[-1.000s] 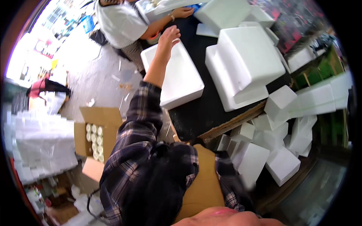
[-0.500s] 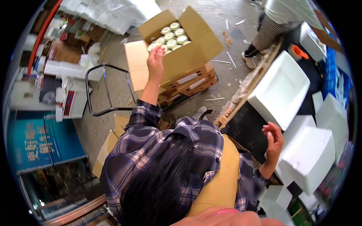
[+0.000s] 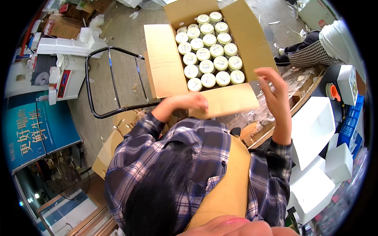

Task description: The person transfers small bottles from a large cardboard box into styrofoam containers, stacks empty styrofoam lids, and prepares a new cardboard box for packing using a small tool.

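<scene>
An opened cardboard box [image 3: 163,63] stands before me, filled with several rows of clear jars [image 3: 206,66] under pale, printed lids. My left hand [image 3: 189,103] is over the left part of the box's near flap [image 3: 230,101]. Its fingers look curled and blurred, and whether they grip the cardboard is unclear. My right hand [image 3: 274,89] is raised beside the box's near right corner, fingers apart with nothing in them. It is close to the lower end of the right flap [image 3: 252,37].
Left of the box is a black tubular cart handle [image 3: 89,84]. White foam boxes [image 3: 315,131] and an orange tape dispenser [image 3: 334,92] lie on the right-hand worktop. A person in checked trousers [image 3: 315,54] stands at the upper right. Scraps litter the floor.
The box now appears nearer, with its rows of jars in full view. My left hand has come back toward me from over the box. My right hand has moved forward from the foam boxes.
</scene>
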Motion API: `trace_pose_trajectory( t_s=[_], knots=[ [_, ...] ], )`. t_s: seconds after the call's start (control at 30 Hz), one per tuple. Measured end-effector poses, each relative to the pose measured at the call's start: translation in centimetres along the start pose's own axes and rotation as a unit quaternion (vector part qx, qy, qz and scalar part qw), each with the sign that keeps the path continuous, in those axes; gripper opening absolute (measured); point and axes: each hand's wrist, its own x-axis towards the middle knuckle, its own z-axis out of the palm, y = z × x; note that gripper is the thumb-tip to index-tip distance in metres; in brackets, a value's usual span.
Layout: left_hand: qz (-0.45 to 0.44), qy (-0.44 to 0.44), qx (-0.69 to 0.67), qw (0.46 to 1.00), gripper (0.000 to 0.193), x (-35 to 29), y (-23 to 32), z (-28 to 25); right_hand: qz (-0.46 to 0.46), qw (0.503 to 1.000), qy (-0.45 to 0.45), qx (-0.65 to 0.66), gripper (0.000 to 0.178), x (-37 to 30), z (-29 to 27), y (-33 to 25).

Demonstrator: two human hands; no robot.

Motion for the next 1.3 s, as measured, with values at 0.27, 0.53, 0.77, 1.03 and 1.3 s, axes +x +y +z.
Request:
trace_pose_trajectory(
  t_s=[0.27,0.53,0.77,1.03,1.3],
  knots=[
    [-0.031,-0.045,0.257,0.965,0.026,6.0,-6.9,0.2,0.182,0.921,-0.208,-0.273,0.021,-2.7,12.6,17.4],
    [-0.04,0.432,0.504,0.747,0.055,5.1,-5.7,-9.4,-0.005,0.913,-0.157,-0.378,0.046,3.4,17.9,16.1],
    [0.022,0.477,0.425,0.769,0.058,2.3,-4.0,-10.5,0.011,0.925,-0.121,-0.36,0.054,4.4,17.5,13.0],
    [-0.01,0.159,0.439,0.884,0.074,0.5,-2.5,-8.7,0.123,0.969,-0.161,-0.139,0.067,3.1,21.2,13.4],
    [-0.054,-0.156,0.326,0.931,0.098,7.0,-4.1,-13.4,0.35,0.84,-0.399,0.112,0.092,5.2,20.4,18.1]
  ],
)
